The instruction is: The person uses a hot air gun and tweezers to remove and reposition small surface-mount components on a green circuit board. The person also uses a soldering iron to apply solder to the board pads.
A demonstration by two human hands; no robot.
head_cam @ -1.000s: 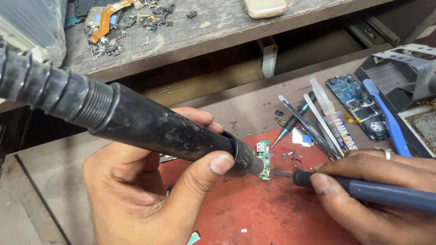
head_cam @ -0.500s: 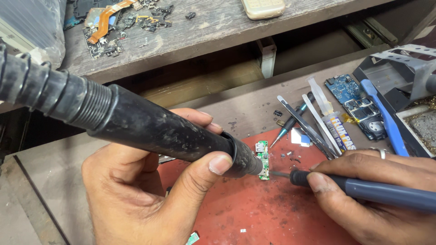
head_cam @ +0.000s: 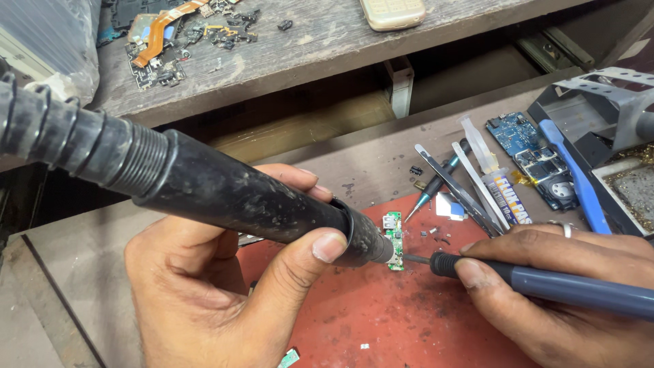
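1. Gripping: left hand (head_cam: 204, 286) clamped around hot-air wand (head_cam: 225, 194), nozzle directly over small green circuit board (head_cam: 393, 240).
2. Right hand (head_cam: 565, 286) closed on blue-handled soldering iron (head_cam: 545, 283); tip meets board from the right.
3. Board lies on red mat (head_cam: 402, 320), long axis running away from the person, between both tools.

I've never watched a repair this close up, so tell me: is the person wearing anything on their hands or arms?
Both hands are bare, with no gloves and no sleeves in view. The left hand shows short, plain nails and nothing worn. The right hand carries one thin silver-coloured ring on a finger. No watch or bracelet shows; the wrists are mostly out of frame.
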